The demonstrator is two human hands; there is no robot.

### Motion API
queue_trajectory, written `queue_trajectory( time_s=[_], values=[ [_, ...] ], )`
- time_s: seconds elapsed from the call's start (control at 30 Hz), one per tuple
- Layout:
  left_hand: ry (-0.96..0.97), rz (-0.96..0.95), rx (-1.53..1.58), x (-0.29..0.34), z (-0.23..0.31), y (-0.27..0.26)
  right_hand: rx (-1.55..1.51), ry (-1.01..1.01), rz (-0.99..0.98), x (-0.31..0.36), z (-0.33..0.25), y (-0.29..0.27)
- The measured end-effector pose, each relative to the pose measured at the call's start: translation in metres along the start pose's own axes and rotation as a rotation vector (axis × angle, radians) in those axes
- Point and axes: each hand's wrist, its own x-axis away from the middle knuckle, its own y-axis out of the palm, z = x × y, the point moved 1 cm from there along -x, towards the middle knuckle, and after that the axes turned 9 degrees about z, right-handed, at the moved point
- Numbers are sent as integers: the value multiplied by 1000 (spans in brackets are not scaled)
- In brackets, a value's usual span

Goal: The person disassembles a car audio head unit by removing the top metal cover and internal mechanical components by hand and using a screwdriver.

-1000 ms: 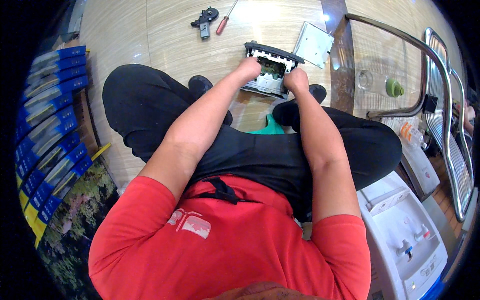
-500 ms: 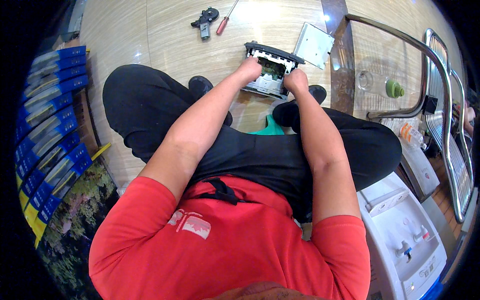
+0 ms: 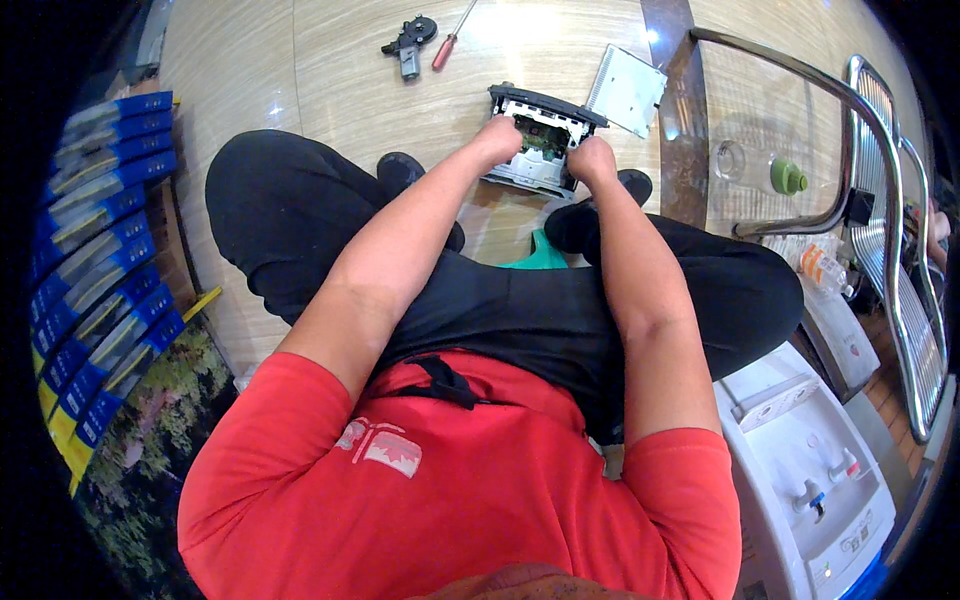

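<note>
A car stereo (image 3: 545, 165) rests on the floor between my feet, its top off. Inside its metal case a green circuit board shows, and a black front panel runs along the far side. My left hand (image 3: 499, 139) is closed on the left side of the case, fingers curled toward the inside. On the opposite side my right hand (image 3: 592, 160) is closed on the right wall, near the front panel. The fingertips of both hands are mostly hidden. Just right of the stereo lies a silvery metal cover plate (image 3: 627, 91).
Beyond the stereo lie a black motor part (image 3: 410, 46) and a red-handled screwdriver (image 3: 446, 52). A chrome-framed bench (image 3: 865, 115) stands right, with a green-capped bottle (image 3: 788, 177) by it. A white water dispenser (image 3: 800, 470) is at lower right, blue-yellow boxes (image 3: 100, 250) at left.
</note>
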Motion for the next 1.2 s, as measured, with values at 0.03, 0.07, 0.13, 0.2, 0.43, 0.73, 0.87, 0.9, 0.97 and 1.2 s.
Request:
queue_trajectory(
  time_s=[0.03,0.07,0.13,0.2,0.43,0.73,0.87,0.9,0.97,1.2],
  values=[
    [0,-3,0,1,3,-2,1,2,-1,0,0,0],
    [-44,-40,34,1,6,-4,9,0,0,0,1,-1],
    [-86,-77,66,1,12,-9,14,-3,2,-1,3,-1],
    [-130,-110,20,3,19,-12,25,-40,26,-3,9,-1],
    [-77,330,-61,35,49,-37,60,-149,24,13,0,-31],
    [166,760,349,33,55,-76,-2,-384,374,124,-84,-132],
    [336,796,558,44,71,-102,2,-558,470,167,-99,-143],
    [372,775,602,50,77,-110,-1,-572,480,176,-100,-150],
    [426,715,538,80,101,-127,-156,-708,406,192,-95,-171],
    [602,652,381,171,123,-157,-793,-325,251,208,-66,-196]
  ],
)
